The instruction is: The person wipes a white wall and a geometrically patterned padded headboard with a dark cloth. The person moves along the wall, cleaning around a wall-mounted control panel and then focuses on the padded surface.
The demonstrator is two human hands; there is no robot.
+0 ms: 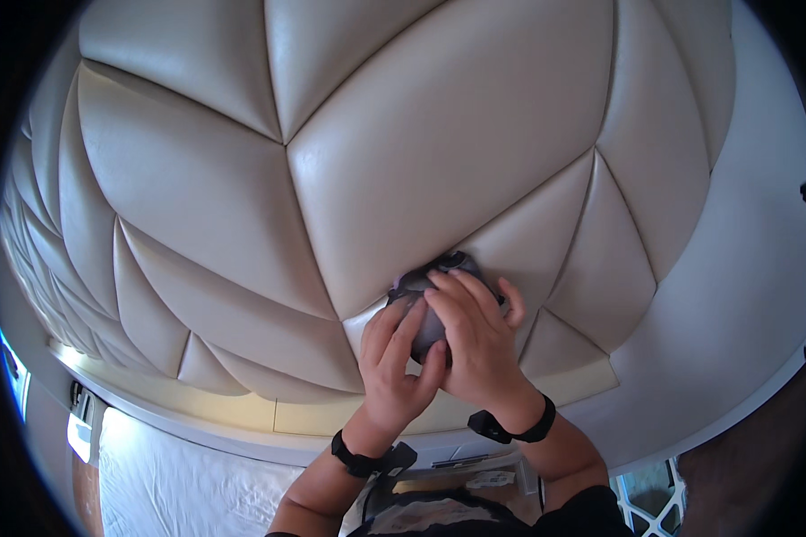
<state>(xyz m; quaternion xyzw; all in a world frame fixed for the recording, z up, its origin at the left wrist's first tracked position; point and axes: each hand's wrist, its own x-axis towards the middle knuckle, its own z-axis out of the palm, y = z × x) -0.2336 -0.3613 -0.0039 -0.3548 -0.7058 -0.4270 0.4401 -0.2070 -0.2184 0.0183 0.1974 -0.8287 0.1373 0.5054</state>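
Note:
A small dark grey thing [430,329] with black parts along its top edge is between my two hands, against the lower part of a cream padded wall panel [448,170]. It looks like bunched cloth, but its exact kind is hard to make out. My left hand [390,367] grips its left side, fingers bent over the front. From the right, my right hand [482,345] lies over it with the fingers curled onto its top and front. Both hands hide much of it. Black bands with small black blocks circle both wrists.
A pale yellow strip [331,417] runs beneath the padding, above a white ledge. White bedding [179,470] lies at lower left. A plain pale wall [725,295] curves along the right, with a white lattice-sided object [651,501] at lower right.

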